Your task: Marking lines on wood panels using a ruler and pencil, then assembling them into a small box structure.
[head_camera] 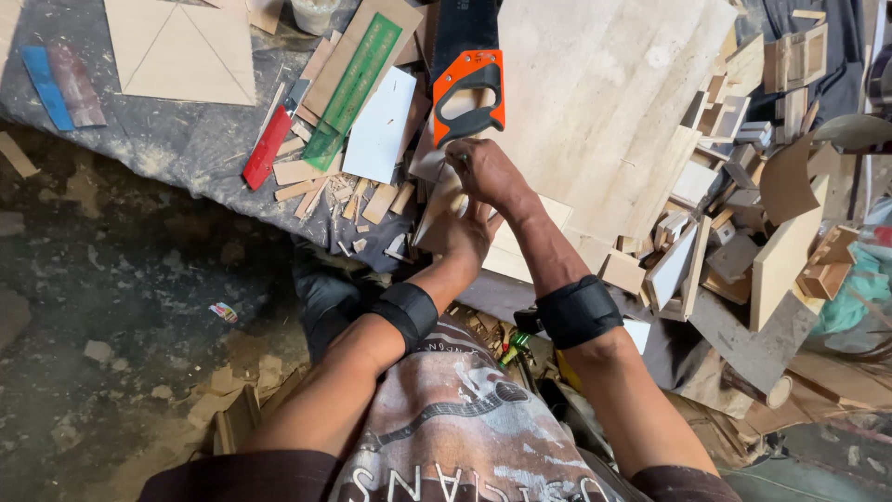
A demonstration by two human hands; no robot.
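Biggest thing here is the worktop (177,139), covered in a grey dusty cloth and running across the top of the frame. On it, upper centre-right, a stack of pale plywood sheets (604,102), and at upper left a square board (181,46) with pencil diagonals drawn on it. Right side of the frame is a messy heap of wood offcuts (743,214).

Top centre there's a handsaw (467,88) with an orange and black handle, lying on the plywood. Just left of it a green ruler (353,79) lying at an angle, a white card (381,125) and a red-handled tool (268,149).

Middle of the frame, both hands meet on a small wood piece (437,218) at the worktop's near edge, just below the saw handle. The left hand (465,237) has its fingers wrapped round it from below. The right hand (483,172) sits on top with fingers curled, pinching something thin, can't tell what. Both forearms wear black bands.
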